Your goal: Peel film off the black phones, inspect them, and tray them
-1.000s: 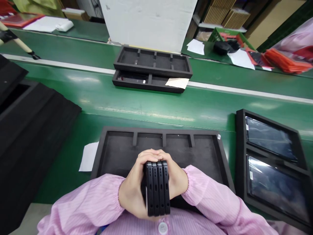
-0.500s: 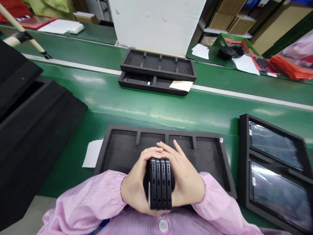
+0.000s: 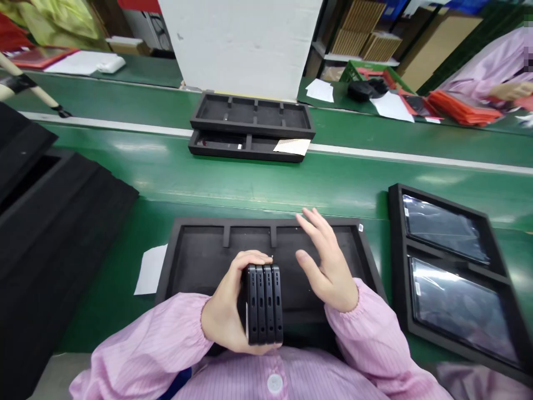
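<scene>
My left hand (image 3: 227, 303) is wrapped around a stack of several black phones (image 3: 265, 305), gripping them at top and bottom. They stand on their long edges side by side, with the ends bearing ports and speaker holes turned up toward me. My right hand (image 3: 327, 264) is apart from the stack, raised to its right with fingers spread and nothing in them. Beneath both hands lies a large black foam tray (image 3: 200, 261) with low dividers along its far side. The far ends of the phones are hidden below.
Right, a black tray (image 3: 400, 266) holds two glossy screens (image 3: 462, 311). Black foam trays (image 3: 62, 233) are piled left. Two small stacked trays (image 3: 254, 132) stand ahead, a paper slip (image 3: 291, 146) on the lower. White paper (image 3: 150, 269) lies left of my tray. A co-worker's sleeve (image 3: 487, 66) shows far right.
My right hand has let go of the phone stack and moved up and to the right, its fingers opening. My left hand keeps its hold. The view has shifted slightly.
</scene>
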Demonstrator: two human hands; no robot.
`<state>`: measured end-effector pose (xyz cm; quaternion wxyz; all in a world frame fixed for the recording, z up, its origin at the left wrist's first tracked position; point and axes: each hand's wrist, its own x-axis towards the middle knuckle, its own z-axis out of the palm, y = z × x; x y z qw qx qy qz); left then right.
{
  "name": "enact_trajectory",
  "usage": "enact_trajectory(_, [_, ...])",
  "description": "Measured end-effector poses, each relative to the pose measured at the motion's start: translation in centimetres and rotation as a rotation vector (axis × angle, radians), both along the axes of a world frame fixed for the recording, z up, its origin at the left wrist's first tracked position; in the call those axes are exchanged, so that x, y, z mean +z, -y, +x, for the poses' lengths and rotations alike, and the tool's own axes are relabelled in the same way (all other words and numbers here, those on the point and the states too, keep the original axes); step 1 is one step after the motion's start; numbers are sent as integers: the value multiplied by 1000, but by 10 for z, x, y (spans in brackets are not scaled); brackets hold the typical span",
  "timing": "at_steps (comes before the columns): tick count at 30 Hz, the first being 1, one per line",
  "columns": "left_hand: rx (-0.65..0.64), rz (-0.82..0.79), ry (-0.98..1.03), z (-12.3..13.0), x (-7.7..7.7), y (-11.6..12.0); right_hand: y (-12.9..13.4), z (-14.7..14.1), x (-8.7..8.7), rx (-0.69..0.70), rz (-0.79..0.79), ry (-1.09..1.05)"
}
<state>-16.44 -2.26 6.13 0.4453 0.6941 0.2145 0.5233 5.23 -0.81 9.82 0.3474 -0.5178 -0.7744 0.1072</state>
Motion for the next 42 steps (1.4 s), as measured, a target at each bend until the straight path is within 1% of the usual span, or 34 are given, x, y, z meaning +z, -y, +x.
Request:
enact_trajectory(4, [8,-2,-15,-1,1,0,15,-12,5,54,83,-222])
enact_trajectory(5, [11,0,-16,-1,1,0,20,-15,7,71,81,-289])
enact_trajectory(7, [9,9,-18,0,0,1,31,-20,9,138,12,-394])
enact_trajectory(10, [-5,16,5,0,-4,3,42,-25,10,311,-144,-392])
enact_trajectory(11, [-10,15,14,1,-5,4,43,-27,10,359,-171,-370])
enact_trajectory(13, [-15,14,28,1,-9,6,45,-32,9,404,-179,-343])
enact_trajectory(16, [-5,30,33,1,-12,8,44,-39,7,424,-181,-377])
enact_trajectory(20, [-5,50,27,2,-9,6,40,-44,6,415,-181,-429])
enact_trajectory(24, [-29,24,28,4,-4,0,36,-45,3,412,-181,-459])
enact_trajectory(28, [-30,-6,47,4,-4,-1,33,-45,1,417,-212,-493])
enact_trajectory(36, [-9,-8,78,7,-9,1,32,-45,1,396,-222,-452])
enact_trajectory(42, [12,-7,58,6,-11,3,35,-44,2,402,-230,-423])
